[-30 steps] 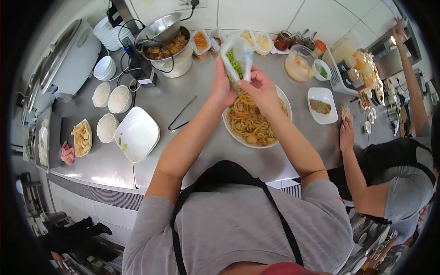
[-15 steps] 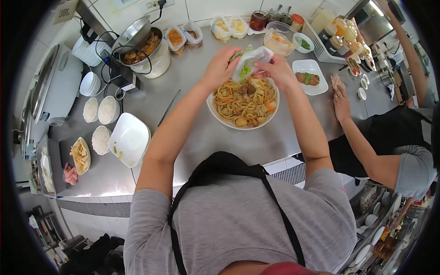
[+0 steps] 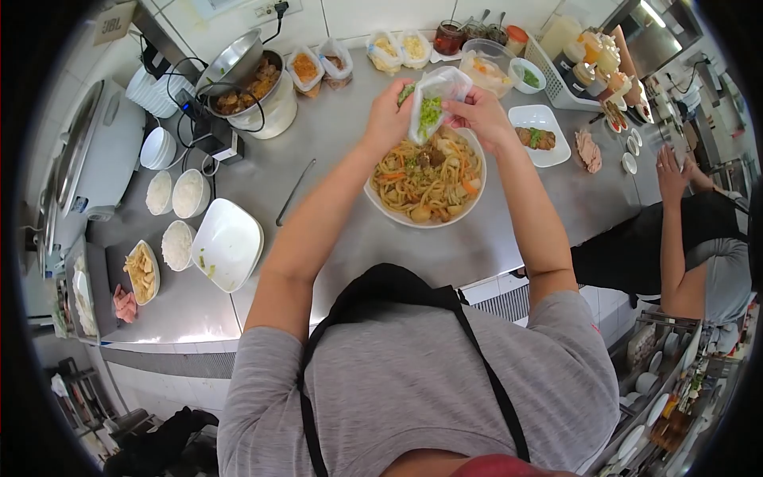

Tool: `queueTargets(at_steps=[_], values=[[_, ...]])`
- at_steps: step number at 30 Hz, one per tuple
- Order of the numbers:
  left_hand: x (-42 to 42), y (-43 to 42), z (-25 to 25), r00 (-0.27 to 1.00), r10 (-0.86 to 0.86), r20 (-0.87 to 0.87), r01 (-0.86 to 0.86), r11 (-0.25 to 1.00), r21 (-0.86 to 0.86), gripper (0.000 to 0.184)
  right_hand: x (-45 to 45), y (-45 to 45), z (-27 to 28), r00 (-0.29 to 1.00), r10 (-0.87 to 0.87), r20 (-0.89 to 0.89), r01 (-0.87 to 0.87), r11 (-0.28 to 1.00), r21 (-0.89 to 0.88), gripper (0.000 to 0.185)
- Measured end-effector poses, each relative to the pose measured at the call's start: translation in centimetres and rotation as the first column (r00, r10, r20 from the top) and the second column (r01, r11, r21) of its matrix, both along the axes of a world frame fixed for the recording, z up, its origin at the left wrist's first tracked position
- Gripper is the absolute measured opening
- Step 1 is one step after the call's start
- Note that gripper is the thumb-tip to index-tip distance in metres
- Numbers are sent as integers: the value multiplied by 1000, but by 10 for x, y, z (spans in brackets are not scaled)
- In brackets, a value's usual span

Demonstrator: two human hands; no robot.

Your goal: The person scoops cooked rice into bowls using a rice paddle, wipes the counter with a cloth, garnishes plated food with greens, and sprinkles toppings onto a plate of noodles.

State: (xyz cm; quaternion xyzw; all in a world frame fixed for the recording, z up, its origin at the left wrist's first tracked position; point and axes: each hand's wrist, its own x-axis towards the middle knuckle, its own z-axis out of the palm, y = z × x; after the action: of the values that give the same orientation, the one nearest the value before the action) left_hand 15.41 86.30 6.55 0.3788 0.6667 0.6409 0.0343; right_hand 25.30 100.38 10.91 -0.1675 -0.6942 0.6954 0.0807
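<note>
Between my two hands is a clear plastic bag (image 3: 431,103) of chopped green onion, tilted above a white bowl of noodles. My left hand (image 3: 389,115) grips the bag's left side, and my right hand (image 3: 477,115) is closed on its right side near the opening. The noodles (image 3: 425,179) are mixed with carrot strips and meat chunks, with some green bits near the top. Right of the bowl, a white dish (image 3: 548,151) holds browned rolls with green garnish. Metal tongs (image 3: 295,192) lie to the left of my left forearm.
Rice bowls (image 3: 176,245) and an oblong white dish (image 3: 226,245) stand left. A metal pot (image 3: 258,95), bagged toppings (image 3: 305,67) and a bottle basket (image 3: 556,83) line the back. A co-worker (image 3: 675,230) stands right, near a crumpled cloth (image 3: 588,151).
The bag was upright, then tipped over the noodles, and now shows its green onion more openly. The co-worker's hand has left the cloth and moved right.
</note>
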Motion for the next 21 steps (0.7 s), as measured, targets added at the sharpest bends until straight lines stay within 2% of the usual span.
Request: queueTargets(at_steps=[2, 4, 5, 7, 9, 11, 13, 14, 15, 16, 17, 18, 19, 20, 21], values=[[-1, 0, 5, 997, 54, -49, -54, 998, 12, 21, -2, -1, 2, 1000, -10, -15, 10, 1000, 28, 17], [3, -4, 8, 889, 109, -445, -114, 993, 16, 21, 1, 1, -7, 1000, -19, 20, 17, 997, 75, 16], [6, -6, 12, 887, 109, -449, -113, 993, 19, 21, 1, 4, -9, 999, -29, 46, 22, 991, 129, 15], [14, -14, 18, 895, -11, -447, -65, 986, -156, 21, 3, 8, -10, 999, -34, 7, 34, 996, 82, 13], [10, -13, 9, 887, -11, -462, -64, 987, -146, 22, 4, 10, -16, 999, -41, -21, 41, 999, 28, 11], [6, -9, -6, 881, -11, -472, -61, 989, -137, 23, 3, 13, -23, 999, 26, 32, -30, 991, 131, 12], [-4, -2, -10, 917, 56, -396, -74, 997, -31, 22, 3, 10, -17, 999, -5, 32, 1, 994, 109, 14], [-4, -1, -12, 916, 57, -397, -75, 997, -30, 22, 4, 6, -14, 998, -32, 45, 29, 996, 79, 17], [-4, -1, -14, 974, 32, -224, -42, 998, -40, 22, 2, 6, -12, 998, -31, 46, 28, 997, 78, 17], [-5, 0, -15, 999, 7, -47, -9, 999, -42, 21, -2, 6, -8, 1000, 8, 13, -9, 1000, 29, 26], [-5, 1, -16, 999, 10, -50, -12, 999, -40, 21, -5, 5, -4, 999, 46, -21, -47, 999, -18, 36], [-6, 3, -15, 981, 22, 191, -34, 998, 57, 24, -7, 1, 0, 998, 50, -24, -50, 999, -14, 36], [-8, 6, -16, 909, 9, 417, -79, 986, 150, 28, -11, -10, 8, 997, -70, 18, 70, 997, 45, 49], [-9, 10, -17, 912, 13, 410, -86, 984, 159, 28, -16, -19, 14, 981, -190, 49, 184, 977, 109, 63], [-8, 14, -19, 839, -4, 544, -153, 958, 244, 34, -24, -23, 11, 983, -180, 40, 175, 978, 116, 63]])
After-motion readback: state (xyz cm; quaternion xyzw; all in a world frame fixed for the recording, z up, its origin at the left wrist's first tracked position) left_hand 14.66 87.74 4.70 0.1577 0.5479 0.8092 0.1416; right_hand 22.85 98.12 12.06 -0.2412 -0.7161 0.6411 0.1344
